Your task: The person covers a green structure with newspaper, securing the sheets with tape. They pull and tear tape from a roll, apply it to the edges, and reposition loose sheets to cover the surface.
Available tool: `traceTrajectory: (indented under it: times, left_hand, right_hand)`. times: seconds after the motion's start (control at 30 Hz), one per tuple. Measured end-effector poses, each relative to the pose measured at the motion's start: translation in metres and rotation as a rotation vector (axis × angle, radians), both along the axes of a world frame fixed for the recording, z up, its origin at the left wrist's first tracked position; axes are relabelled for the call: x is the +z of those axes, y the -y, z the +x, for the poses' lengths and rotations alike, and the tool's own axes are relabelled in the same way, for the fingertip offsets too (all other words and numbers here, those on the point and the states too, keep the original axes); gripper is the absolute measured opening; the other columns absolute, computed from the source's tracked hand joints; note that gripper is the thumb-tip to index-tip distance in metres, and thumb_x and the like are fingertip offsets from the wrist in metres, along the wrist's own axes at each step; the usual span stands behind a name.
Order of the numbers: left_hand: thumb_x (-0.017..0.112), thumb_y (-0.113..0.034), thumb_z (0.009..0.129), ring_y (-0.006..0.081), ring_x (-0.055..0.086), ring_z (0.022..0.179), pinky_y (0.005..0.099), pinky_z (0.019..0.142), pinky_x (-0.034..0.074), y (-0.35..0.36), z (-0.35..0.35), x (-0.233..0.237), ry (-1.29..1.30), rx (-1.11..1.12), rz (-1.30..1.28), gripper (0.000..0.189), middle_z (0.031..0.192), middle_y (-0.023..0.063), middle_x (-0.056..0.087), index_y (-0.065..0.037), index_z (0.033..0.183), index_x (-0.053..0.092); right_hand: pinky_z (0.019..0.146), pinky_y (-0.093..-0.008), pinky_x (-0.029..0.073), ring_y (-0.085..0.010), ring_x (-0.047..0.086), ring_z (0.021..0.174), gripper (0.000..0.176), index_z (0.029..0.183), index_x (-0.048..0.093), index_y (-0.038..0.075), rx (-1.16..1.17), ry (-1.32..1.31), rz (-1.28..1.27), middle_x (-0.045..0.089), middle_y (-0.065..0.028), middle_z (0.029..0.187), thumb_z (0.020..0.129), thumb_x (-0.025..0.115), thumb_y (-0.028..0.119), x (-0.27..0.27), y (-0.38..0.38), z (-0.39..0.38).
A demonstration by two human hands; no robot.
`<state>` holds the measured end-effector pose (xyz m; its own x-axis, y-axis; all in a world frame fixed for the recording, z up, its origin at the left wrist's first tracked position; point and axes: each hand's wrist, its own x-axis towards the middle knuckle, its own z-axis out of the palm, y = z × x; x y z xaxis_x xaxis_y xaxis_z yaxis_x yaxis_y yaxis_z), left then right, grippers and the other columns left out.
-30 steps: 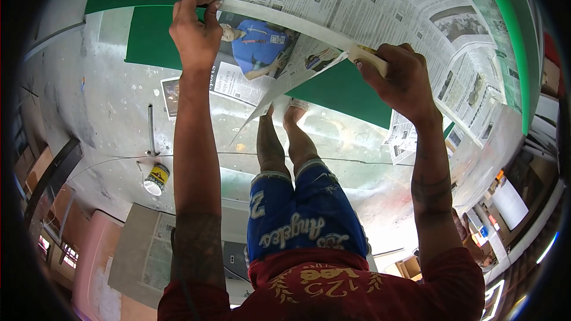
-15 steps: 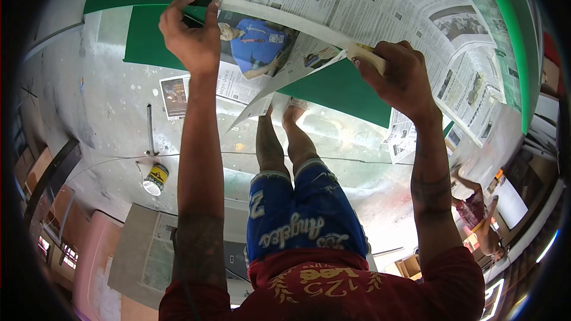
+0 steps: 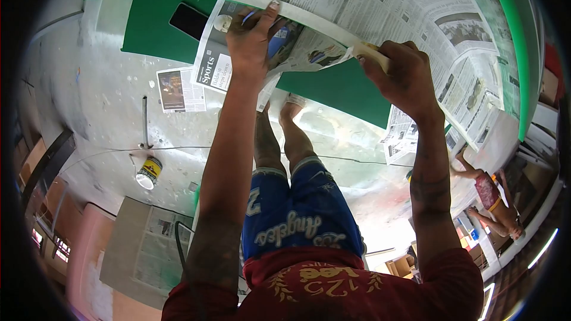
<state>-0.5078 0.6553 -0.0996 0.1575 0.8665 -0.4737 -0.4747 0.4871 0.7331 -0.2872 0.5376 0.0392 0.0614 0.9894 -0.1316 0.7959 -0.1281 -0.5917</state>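
Observation:
My left hand (image 3: 248,44) is on a newspaper sheet (image 3: 215,62) with a colour photo. Its thumb presses the pale masking tape strip (image 3: 297,18) along the sheet's upper edge, and its fingers are spread from the thumb over the photo. To the right, my right hand (image 3: 401,71) is closed round a masking tape roll (image 3: 373,54), from which the strip runs left. The sheet's lower right part is folded and lifted. Beyond the strip, more newspaper (image 3: 363,0) covers the green surface (image 3: 339,92).
A black phone (image 3: 189,21) lies on the green surface at left. A loose newspaper page (image 3: 180,90) and a paint can (image 3: 149,172) are on the stained floor (image 3: 113,125). A raised green rim (image 3: 511,41) curves along the right. Another person (image 3: 496,202) is at far right.
My left hand has moved right along the tape from its left end, uncovering the phone. The lifted sheet has dropped lower against the surface. My right hand stays nearly in place.

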Motion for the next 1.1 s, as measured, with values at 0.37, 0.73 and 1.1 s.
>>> traceTrajectory:
  times: [0.37,0.73,1.1]
  left_hand:
    - [0.081,-0.006,0.091,0.0261,0.071,0.105,0.0364,0.085,0.066,0.003,0.006,-0.001,-0.017,0.004,0.008,0.06,0.118,0.0241,0.067,0.014,0.133,0.042]
    - [0.081,-0.007,0.092,0.0257,0.071,0.104,0.0355,0.085,0.066,0.002,0.006,-0.005,-0.011,-0.001,0.002,0.06,0.118,0.0239,0.067,0.015,0.132,0.042]
    - [0.081,-0.008,0.092,0.0245,0.071,0.101,0.0349,0.084,0.065,0.002,0.007,0.001,-0.033,-0.009,-0.007,0.052,0.115,0.0207,0.068,0.013,0.127,0.05]
  right_hand:
    - [0.073,-0.0379,0.047,-0.027,0.059,0.058,0.019,0.082,0.073,0.006,-0.003,-0.005,-0.002,0.065,-0.0084,0.065,0.088,0.077,0.024,-0.002,-0.001,0.001]
    - [0.062,-0.0379,0.047,-0.0207,0.056,0.062,0.021,0.084,0.074,0.0,0.017,0.046,-0.044,0.064,-0.0095,0.066,0.091,0.077,0.02,0.019,-0.002,0.0]
    - [0.061,-0.0355,0.045,-0.0199,0.055,0.054,0.018,0.084,0.075,0.001,-0.05,-0.021,0.048,0.062,-0.0079,0.062,0.087,0.078,0.019,0.024,0.003,0.002]
